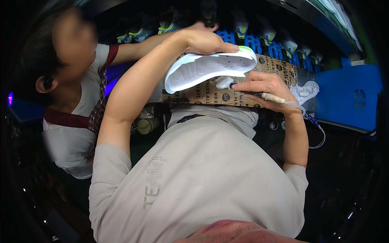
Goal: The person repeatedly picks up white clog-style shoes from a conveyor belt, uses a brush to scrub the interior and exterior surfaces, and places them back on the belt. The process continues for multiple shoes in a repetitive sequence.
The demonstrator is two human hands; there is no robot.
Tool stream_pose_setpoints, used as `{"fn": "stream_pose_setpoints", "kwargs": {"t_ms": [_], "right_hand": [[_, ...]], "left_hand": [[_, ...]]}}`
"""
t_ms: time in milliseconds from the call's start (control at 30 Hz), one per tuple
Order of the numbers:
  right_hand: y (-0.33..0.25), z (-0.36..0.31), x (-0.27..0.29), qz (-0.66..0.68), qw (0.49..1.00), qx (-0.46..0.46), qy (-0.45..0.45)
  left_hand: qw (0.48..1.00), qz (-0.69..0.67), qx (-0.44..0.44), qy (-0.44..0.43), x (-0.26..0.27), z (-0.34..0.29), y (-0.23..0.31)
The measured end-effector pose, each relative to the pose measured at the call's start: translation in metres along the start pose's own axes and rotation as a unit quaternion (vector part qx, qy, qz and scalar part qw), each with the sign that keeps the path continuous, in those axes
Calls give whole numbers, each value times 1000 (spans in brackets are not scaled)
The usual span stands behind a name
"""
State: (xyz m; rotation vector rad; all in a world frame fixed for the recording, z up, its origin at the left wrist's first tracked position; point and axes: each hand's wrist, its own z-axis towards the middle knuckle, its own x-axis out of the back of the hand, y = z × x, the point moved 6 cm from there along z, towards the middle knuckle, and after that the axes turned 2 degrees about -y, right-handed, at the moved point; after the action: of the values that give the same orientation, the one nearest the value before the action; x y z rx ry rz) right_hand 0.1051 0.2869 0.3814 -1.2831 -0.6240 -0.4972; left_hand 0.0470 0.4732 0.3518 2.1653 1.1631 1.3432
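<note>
My left hand (204, 42) grips a white shoe sole (184, 77) by its upper edge, with the thumb near a lime-green patch at one end. The hollow inside of the sole, dotted with small holes, faces me, tilted. Just below and to its right, my right hand (269, 87) is closed round a brush (224, 82) with a dark handle and a white, fluffy tip. That tip sits close under the sole's lower edge; whether they touch I cannot tell. A pale wrapping and a thin clear tube (300, 106) run from the handle past my wrist.
Printed brown cardboard (202, 95) covers the bench edge. A white, shoe-shaped piece (306, 92) lies right of it, beside a blue bin (344, 97). Behind, several shoes (241, 28) stand in a row above blue racks (253, 42). A co-worker (77, 93) is close on my left, one arm reaching behind mine.
</note>
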Motion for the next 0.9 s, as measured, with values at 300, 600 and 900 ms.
{"fn": "stream_pose_setpoints", "kwargs": {"t_ms": [300,600,900], "right_hand": [[11,-14,19,-31,999,-29,-1],[6,-19,28,131,988,64,42],[26,-51,-7,421,853,21,307]], "left_hand": [[997,36,48,-45,1,-10,-6],[885,-464,-10,-27,2,-32,-53],[446,-818,-357,-59,-9,-42,-73]]}}
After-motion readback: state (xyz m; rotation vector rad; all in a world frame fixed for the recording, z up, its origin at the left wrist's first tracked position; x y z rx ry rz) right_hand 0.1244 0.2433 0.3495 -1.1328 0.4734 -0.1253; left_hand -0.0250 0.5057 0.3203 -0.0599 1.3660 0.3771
